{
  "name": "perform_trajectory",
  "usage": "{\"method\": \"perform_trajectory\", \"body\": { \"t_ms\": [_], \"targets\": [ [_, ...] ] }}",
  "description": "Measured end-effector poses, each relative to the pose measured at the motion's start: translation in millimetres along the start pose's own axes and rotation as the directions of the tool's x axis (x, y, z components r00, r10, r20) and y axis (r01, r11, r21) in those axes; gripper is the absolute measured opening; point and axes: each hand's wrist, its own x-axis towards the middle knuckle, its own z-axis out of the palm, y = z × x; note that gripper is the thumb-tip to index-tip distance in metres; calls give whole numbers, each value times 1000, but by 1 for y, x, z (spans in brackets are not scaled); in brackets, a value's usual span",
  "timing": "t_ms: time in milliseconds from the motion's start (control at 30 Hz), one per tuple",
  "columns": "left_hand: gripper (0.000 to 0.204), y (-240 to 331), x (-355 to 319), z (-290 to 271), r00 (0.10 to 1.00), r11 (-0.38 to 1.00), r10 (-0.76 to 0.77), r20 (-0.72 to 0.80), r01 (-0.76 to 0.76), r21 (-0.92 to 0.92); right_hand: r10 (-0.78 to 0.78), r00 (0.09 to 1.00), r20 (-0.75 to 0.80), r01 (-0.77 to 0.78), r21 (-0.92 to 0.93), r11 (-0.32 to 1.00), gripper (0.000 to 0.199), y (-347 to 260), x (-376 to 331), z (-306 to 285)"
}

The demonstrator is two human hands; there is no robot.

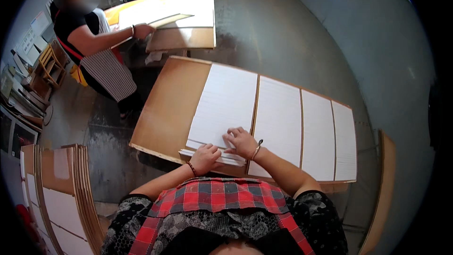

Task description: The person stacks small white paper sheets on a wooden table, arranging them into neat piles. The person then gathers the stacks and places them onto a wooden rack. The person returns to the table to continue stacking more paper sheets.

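Observation:
A long brown board (168, 108) lies before me, bearing several columns of narrow white strips (226, 97) packed edge to edge. At the near end of the leftmost column, a small stack of loose white strips (231, 159) sits slightly skewed. My left hand (206, 159) is closed on this stack, its fingers curled over the top. Just right of it, my right hand (241, 142) rests on the white strips with bent fingers and the thumb spread toward the stack. I see nothing held in the right hand; its fingertips are partly hidden.
At the far left a co-worker in a striped apron (108, 75) holds a thin pale board (171, 21) over another table (188, 38). Brown boards with white panels (59, 179) stand at the lower left. A brown panel (384, 184) leans near the right wall.

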Motion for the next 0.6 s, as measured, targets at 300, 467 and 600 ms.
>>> {"method": "perform_trajectory", "body": {
  "t_ms": [300, 467, 600],
  "targets": [
    [40, 9, -7, -9, 981, 996, -47, -188, 60, 64, -33, 999, 5, 31, 249, 968, 23, -36, -20, 6],
    [52, 3, -12, -8, 984, 991, -130, 118, 127, 37, -8, 937, -350, 27, 50, 998, 27, -35, 2, -13],
    [50, 5, 2, -14, 989, 993, -93, -116, 101, 64, 65, 952, 300, -145, 255, 956, 40, -28, -4, -4]
  ]
}}
